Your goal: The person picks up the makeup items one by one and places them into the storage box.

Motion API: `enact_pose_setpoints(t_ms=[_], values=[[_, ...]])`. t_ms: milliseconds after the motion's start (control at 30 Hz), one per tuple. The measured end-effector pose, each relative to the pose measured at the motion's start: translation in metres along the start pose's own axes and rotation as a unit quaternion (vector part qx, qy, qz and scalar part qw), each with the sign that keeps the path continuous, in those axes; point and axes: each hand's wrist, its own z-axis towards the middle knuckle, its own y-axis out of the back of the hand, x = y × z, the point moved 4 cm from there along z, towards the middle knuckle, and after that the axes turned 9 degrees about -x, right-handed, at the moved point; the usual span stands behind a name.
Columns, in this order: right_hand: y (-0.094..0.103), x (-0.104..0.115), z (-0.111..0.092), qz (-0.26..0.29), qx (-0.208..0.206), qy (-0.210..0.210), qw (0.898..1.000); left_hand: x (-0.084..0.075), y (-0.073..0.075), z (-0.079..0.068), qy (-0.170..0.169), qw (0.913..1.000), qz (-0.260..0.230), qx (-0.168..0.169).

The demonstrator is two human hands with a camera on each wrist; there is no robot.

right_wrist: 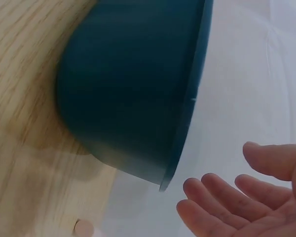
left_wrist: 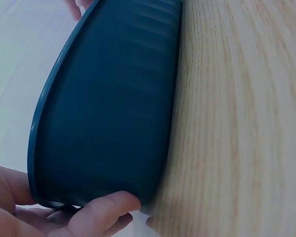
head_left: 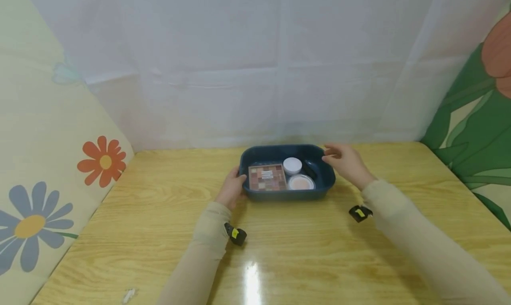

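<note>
A dark blue plastic basin (head_left: 287,196) stands on the table towards the back. My left hand (head_left: 233,188) grips its left end, the thumb at the rim and the other fingers against the outer wall, as the left wrist view shows. Beside the right rim hovers my right hand (head_left: 348,162), fingers loosely bent and holding nothing; the right wrist view shows a gap between its fingertips and the basin wall (right_wrist: 128,94). Inside lie an eyeshadow palette (head_left: 266,178), a white round jar (head_left: 292,165), a round pinkish compact (head_left: 301,182) and a black stick-like item (head_left: 309,169).
The wood-grain table (head_left: 167,234) stretches out in front of the basin. A white cloth (head_left: 223,74) hangs right behind the table's back edge. Flower-patterned panels (head_left: 48,154) flank it on both sides. A small white mark (head_left: 128,295) shows at the table's near left.
</note>
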Motion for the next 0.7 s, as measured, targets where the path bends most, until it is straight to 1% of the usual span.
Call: enact_pose_setpoints(t_ms=[133, 467, 567, 700], values=[[0.001, -0.002, -0.003, 0.005, -0.019, 0.012, 1.0, 0.0, 0.001, 0.0, 0.002, 1.0, -0.001, 0.001], [0.0, -0.01, -0.01, 0.017, -0.042, 0.002, 0.999, 0.004, 0.005, 0.001, 0.004, 0.9999, -0.006, 0.009], [0.002, -0.013, -0.011, 0.017, -0.051, 0.0, 0.999, 0.003, 0.003, 0.002, 0.001, 0.9999, -0.008, 0.009], [0.006, -0.017, -0.011, 0.02, -0.066, 0.01, 0.998, 0.003, 0.001, 0.002, -0.003, 0.9999, -0.007, 0.007]])
